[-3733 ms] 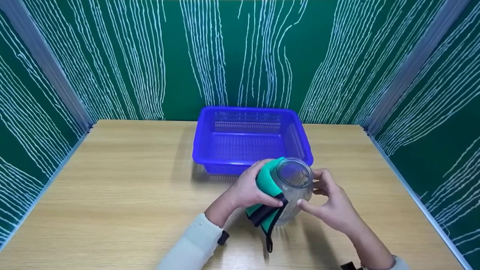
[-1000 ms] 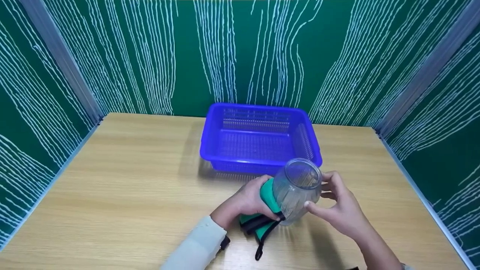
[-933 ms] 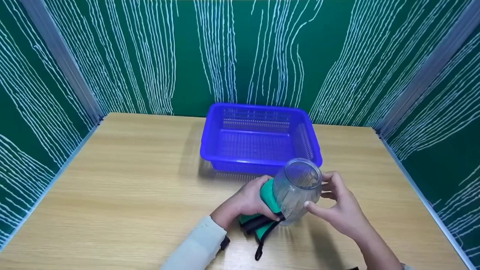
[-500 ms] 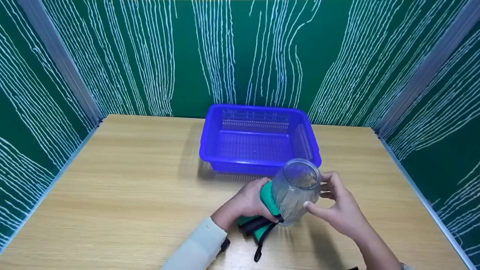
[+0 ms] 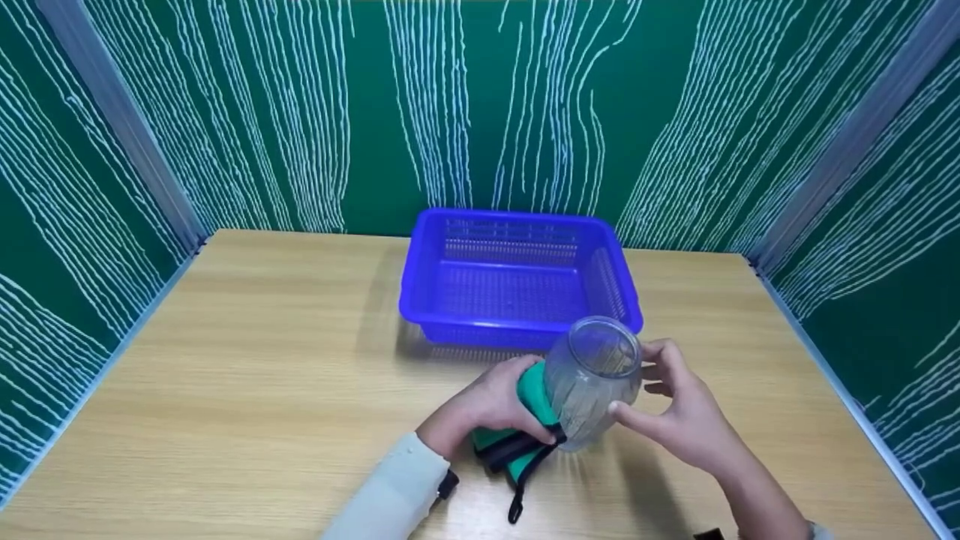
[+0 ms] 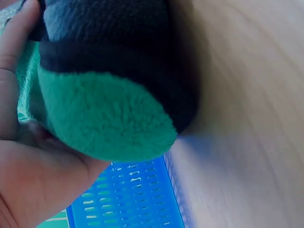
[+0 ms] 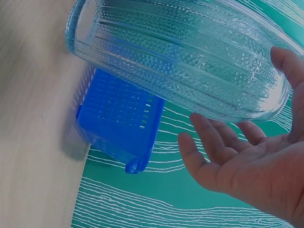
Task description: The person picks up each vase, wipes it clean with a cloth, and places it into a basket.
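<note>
A ribbed clear glass jar (image 5: 596, 390) stands tilted over the table, its round mouth facing up. My left hand (image 5: 499, 401) grips a folded green cleaning cloth (image 5: 534, 390) with black edging and a hanging loop, pressing it against the jar's left side. In the left wrist view the plush cloth (image 6: 109, 114) bulges beside the palm, and the jar is mostly hidden there. My right hand (image 5: 682, 416) holds the jar's right side between thumb and fingertips. Up close in the right wrist view, the jar (image 7: 185, 57) shows a dimpled texture between its ribs.
A blue plastic basket (image 5: 510, 325) with slotted walls stands just beyond the hands, nothing seen inside it. The wooden table (image 5: 247, 360) is bounded by green walls (image 5: 622, 142) with wavy white lines.
Compared with the oldest frame, the cloth sits lower on the jar, the jar leans more, and the view has shifted slightly. Over the last second the cloth has crept slightly left; little else differs.
</note>
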Tool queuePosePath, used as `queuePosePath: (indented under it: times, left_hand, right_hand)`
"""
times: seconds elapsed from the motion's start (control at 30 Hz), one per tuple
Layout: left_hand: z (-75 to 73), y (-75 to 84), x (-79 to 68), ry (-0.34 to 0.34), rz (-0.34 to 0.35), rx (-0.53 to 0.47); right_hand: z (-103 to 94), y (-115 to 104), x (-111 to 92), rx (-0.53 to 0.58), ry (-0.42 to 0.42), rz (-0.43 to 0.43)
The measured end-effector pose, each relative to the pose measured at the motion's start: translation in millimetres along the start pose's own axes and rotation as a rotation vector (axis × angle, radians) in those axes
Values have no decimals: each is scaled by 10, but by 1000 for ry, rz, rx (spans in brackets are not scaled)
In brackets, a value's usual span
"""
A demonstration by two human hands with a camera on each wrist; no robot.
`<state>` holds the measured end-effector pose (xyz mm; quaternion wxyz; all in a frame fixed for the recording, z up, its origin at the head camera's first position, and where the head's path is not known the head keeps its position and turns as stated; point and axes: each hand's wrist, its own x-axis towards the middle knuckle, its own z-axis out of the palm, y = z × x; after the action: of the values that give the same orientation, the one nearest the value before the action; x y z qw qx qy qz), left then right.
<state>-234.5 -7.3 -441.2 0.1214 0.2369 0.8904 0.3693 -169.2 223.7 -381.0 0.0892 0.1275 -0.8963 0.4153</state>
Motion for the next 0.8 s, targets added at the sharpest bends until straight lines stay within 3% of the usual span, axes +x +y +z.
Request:
queuePosePath:
  times: [0.2,0.5,0.8]
  left_hand:
    - [-87,32,-13,-5,-17,-106]
    - [-164,130,-23,63,45,-263]
    - [-253,230,-44,94,16,-420]
  right_hand:
    - [-6,-16,-18,-8,11,14]
    - [-1,-82,-38,-52,50,14]
    - [13,-64,-32,-57,72,70]
